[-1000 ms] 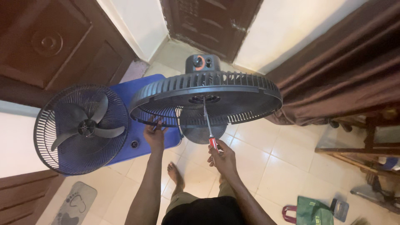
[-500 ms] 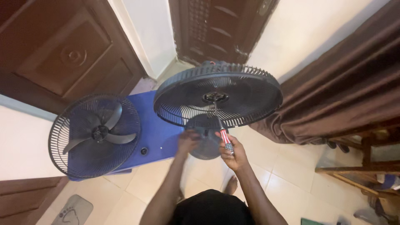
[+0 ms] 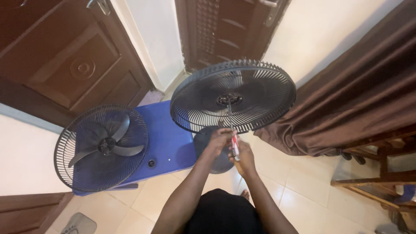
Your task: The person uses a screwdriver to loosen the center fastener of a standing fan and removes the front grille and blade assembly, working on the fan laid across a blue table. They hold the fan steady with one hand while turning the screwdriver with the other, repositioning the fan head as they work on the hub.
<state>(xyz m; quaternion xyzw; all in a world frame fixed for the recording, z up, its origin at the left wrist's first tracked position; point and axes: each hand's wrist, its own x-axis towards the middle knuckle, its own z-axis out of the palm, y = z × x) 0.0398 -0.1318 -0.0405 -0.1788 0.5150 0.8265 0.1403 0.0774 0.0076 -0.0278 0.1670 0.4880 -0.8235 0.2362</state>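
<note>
Head view: our right hand (image 3: 245, 157) has its fingers closed around a red-handled screwdriver (image 3: 234, 146), and our left hand (image 3: 218, 141) grips it just beside. Its shaft reaches the hub of the black fan grille (image 3: 268, 93) above. Farther left, a second fan (image 3: 101, 147) leans against a blue box (image 3: 167, 138).

Blue box (image 3: 167, 138), 2nd fan (image 3: 102, 147), brown curtain (image 3: 359, 95), wood doors (image 3: 65, 60)
</note>
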